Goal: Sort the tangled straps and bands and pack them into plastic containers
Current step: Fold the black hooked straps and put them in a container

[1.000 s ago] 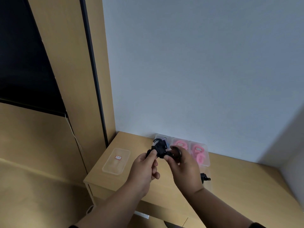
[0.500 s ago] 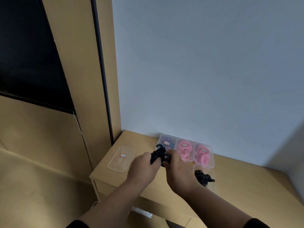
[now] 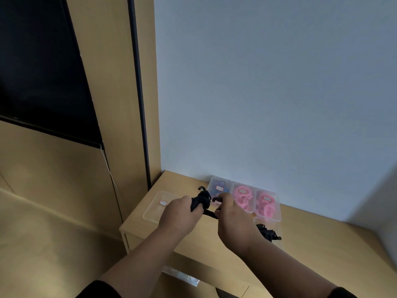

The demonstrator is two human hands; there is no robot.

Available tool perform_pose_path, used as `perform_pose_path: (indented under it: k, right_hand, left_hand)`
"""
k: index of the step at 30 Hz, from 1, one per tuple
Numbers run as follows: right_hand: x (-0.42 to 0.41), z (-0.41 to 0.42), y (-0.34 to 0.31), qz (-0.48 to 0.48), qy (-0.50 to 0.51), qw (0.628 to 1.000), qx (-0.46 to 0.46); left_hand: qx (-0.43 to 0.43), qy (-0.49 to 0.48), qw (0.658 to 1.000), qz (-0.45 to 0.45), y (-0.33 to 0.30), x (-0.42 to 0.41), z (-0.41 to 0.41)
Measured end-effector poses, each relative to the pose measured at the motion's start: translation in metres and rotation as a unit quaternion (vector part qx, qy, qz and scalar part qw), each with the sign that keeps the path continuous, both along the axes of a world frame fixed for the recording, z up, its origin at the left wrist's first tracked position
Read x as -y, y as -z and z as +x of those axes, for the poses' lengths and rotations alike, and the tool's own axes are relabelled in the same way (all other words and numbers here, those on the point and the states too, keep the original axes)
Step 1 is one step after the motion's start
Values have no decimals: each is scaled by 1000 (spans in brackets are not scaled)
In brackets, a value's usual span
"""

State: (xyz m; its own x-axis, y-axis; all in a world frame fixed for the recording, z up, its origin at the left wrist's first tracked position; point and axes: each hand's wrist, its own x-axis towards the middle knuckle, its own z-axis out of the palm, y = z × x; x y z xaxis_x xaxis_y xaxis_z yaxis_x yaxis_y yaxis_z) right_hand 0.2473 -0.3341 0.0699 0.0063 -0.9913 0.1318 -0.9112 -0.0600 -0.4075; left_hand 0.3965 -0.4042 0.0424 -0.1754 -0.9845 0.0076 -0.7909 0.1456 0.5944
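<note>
Above the wooden tabletop (image 3: 311, 237), the left hand (image 3: 178, 214) grips a bunched black strap (image 3: 200, 200), fingers curled round it, while the right hand (image 3: 234, 220) pinches its other end. Against the wall stand three clear containers: one with blue straps (image 3: 220, 187) and two with pink bands (image 3: 243, 195) (image 3: 267, 206) (each labelled). A flat lid (image 3: 156, 208) lies at the left; more black straps (image 3: 268, 233) sit beside the right wrist.

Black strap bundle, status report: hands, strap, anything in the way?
Left hand and right hand both grip tangled black strap bundle, held above wooden table. Not yet packed. Nothing blocking; clear plastic lid lies left.
</note>
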Motion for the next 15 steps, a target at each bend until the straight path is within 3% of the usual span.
perform_pose_path:
  k: [7, 12, 15]
  right_hand:
    - [10, -6, -2, 38, -1, 995, -90]
    - [8, -12, -6, 46, -52, 992, -103]
    - [6, -14, -8, 49, -94, 989, -102]
  left_hand:
    - [74, 60, 995, -26, -29, -17, -11]
    - [95, 138, 986, 19, -40, -13, 1]
    - [16, 156, 984, 86, -36, -12, 12]
